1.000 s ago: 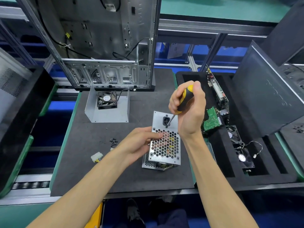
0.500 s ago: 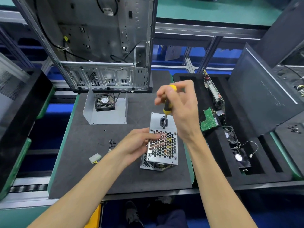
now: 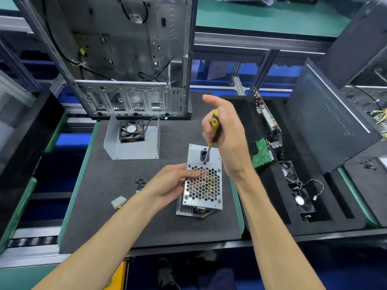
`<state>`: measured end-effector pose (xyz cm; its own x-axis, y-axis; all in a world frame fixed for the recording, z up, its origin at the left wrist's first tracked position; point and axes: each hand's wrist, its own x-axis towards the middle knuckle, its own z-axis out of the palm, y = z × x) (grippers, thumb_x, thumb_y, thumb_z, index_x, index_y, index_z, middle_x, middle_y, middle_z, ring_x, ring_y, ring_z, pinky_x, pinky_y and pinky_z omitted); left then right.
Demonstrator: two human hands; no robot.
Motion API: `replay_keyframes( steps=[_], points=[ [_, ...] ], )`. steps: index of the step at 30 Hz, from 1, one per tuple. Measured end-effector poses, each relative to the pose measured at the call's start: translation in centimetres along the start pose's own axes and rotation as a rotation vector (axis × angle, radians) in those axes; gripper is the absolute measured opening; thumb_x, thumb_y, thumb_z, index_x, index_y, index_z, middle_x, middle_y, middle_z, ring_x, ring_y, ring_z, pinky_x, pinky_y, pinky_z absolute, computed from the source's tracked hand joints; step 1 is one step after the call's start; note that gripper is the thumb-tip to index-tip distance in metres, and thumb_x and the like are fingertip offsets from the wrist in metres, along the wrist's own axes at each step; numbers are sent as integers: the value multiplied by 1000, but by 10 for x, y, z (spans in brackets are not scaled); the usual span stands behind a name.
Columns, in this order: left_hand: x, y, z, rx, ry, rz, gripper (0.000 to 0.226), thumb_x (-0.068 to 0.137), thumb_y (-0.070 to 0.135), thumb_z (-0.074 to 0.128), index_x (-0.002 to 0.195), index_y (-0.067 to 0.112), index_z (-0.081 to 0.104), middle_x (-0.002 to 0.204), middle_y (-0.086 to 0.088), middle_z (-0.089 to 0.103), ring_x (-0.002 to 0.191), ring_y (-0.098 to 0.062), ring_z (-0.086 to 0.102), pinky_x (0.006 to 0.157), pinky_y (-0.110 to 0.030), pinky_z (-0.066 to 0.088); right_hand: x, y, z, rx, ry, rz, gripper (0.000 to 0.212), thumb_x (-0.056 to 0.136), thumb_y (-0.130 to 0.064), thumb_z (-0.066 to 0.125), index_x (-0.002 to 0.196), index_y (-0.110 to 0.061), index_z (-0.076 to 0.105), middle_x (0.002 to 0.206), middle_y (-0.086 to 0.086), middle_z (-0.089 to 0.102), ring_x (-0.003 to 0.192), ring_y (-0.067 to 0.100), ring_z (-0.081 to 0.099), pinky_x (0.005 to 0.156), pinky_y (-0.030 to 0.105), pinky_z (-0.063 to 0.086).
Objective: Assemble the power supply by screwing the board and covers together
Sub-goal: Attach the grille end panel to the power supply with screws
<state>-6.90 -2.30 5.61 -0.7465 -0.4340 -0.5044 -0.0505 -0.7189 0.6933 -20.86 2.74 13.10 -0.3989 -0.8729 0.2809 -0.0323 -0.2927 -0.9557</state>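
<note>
A silver power supply box with a honeycomb grille on top stands on the dark mat, its black socket at the far end. My left hand holds its left side, fingertips on the grille. My right hand grips a yellow-and-black screwdriver upright; its tip sits on the top face just beyond the grille, near the socket. A bent grey cover with a black fan stands farther back on the left. Several small black screws lie loose to the left of my left hand.
An open computer case stands behind the mat. A white cable plug lies at the left. The black foam tray on the right holds circuit boards and fans. A dark panel leans at the right.
My right hand has turned on the screwdriver handle, with the index finger now stretched out and more of the handle showing. The tip stays on the same spot. My left hand has not moved.
</note>
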Motion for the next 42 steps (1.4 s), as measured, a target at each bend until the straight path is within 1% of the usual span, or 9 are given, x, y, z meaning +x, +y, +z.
replay_keyframes(
  steps=[7,12,16,22,26,28,34,38,42],
  points=[
    [0,2,1,-3,2,-4,24,89,-5,64,109,-1,75,116,-21,73,103,-27,73,78,-31,60,-2,-3,4,-3,17,9,17,98,-11,61,102,-14,45,68,-5,60,60,14,55,59,23,44],
    [-1,1,0,5,18,1,27,90,-6,62,114,-1,73,116,-20,73,104,-28,72,81,-33,61,-3,-1,0,-19,-27,24,31,106,-30,37,124,-22,61,80,-4,53,74,15,48,68,27,38],
    [0,0,0,3,12,-2,25,90,-5,63,112,-1,74,117,-21,72,106,-30,72,83,-35,61,-4,-1,-2,11,20,23,10,101,-14,58,106,-13,49,83,-4,69,73,14,65,67,17,48],
    [0,-2,-4,-11,-3,-11,28,90,-4,62,116,-1,72,121,-22,70,111,-32,70,87,-38,60,-7,1,-1,44,-5,43,33,106,-28,38,124,-14,62,78,-5,54,72,14,47,69,27,37],
    [-1,-3,-4,-22,-12,-9,30,91,-3,62,119,0,71,123,-22,70,114,-33,68,87,-39,60,-8,-1,-3,52,37,41,8,100,-18,59,105,-13,54,82,-2,67,73,17,64,66,23,47],
    [-1,-3,-4,-28,-16,-10,29,91,-2,62,119,0,71,123,-22,69,113,-33,69,86,-38,61,-10,-3,-2,40,33,33,21,96,-20,65,100,-16,44,70,-5,58,61,14,54,61,24,44],
    [-5,-5,-10,-46,-39,-12,25,92,-3,60,112,1,75,124,-23,69,113,-33,69,85,-40,61,-12,-4,-4,61,-11,60,35,105,-30,37,119,-15,65,78,-4,52,70,16,46,69,33,37],
    [-5,-5,-9,-27,-33,-6,26,89,0,62,111,3,76,125,-22,69,113,-31,69,85,-39,61,-16,-8,-4,58,20,43,5,102,-17,55,99,-15,52,79,-2,65,70,17,63,67,25,48],
    [-5,-6,-7,-32,-40,-5,27,87,2,64,111,5,76,124,-21,69,111,-30,70,83,-38,61,-18,-8,-3,72,16,32,12,101,-27,51,108,-17,53,67,-7,48,63,14,41,64,30,37]
  ],
)
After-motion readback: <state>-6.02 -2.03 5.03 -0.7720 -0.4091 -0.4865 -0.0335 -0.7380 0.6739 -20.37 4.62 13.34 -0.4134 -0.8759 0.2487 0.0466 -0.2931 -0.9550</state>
